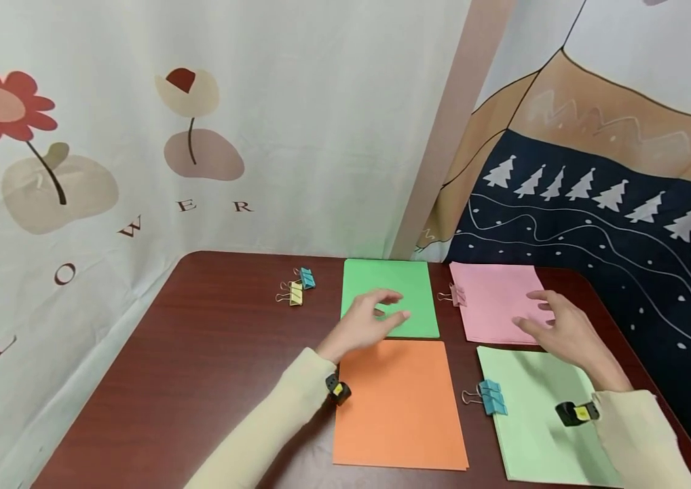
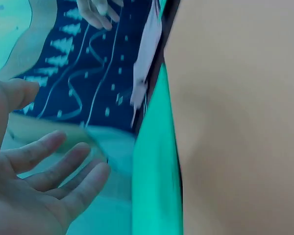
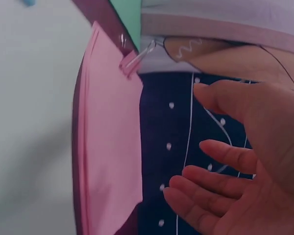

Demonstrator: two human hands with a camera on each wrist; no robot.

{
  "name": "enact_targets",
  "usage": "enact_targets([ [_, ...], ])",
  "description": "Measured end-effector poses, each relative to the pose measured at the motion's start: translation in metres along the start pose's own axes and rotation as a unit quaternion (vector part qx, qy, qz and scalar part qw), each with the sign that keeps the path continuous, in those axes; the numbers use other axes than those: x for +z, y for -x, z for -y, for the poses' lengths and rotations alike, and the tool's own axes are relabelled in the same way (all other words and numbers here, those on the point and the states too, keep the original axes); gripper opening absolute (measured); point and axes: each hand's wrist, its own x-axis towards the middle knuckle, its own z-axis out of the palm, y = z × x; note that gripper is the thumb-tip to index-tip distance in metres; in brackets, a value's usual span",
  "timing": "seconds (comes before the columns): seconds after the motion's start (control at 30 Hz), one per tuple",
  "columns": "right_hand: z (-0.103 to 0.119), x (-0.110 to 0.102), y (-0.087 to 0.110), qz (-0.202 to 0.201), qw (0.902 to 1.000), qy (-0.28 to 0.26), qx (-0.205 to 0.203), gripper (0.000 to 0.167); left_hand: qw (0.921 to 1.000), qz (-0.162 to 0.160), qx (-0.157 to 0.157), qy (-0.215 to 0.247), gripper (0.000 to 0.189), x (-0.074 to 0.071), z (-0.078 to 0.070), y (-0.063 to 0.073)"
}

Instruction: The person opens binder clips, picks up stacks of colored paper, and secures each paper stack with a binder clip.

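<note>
Above the green paper stack (image 1: 403,285), near its border with the orange paper stack (image 1: 400,414), my left hand (image 1: 365,318) hovers with fingers loosely bent and nothing in them. My right hand (image 1: 568,333) is over the right edge of the pink paper stack (image 1: 498,299), its thumb and fingers spread apart, holding nothing. A pink binder clip (image 1: 458,295) grips the pink stack's left edge. Below it lies a light green paper stack (image 1: 541,435) with a blue binder clip (image 1: 493,397) on its left edge. In the right wrist view, the empty palm (image 3: 235,196) shows beside the pink paper.
A yellow binder clip (image 1: 294,293) and a smaller-looking blue binder clip (image 1: 307,278) lie loose on the dark wooden table (image 1: 223,353), left of the green stack. Printed curtains (image 1: 296,136) hang behind the table and along its right side.
</note>
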Motion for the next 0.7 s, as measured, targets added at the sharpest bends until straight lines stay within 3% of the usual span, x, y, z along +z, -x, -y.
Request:
enact_targets([
  [0.2, 0.018, 0.009, -0.017, 0.012, 0.9999, -0.007, -0.009, 0.075, 0.9965, -0.058, 0.008, -0.060, 0.053, -0.032, 0.018, 0.008],
  [0.4, 0.034, 0.020, -0.033, 0.022, 0.9990, -0.011, -0.038, 0.075, 0.9849, -0.105, -0.016, -0.137, 0.057, -0.066, 0.033, 0.018],
  [0.7, 0.062, 0.038, -0.056, 0.059, 0.9961, -0.014, -0.065, 0.080, 0.9755, -0.148, -0.054, -0.153, 0.064, -0.112, 0.060, 0.032],
])
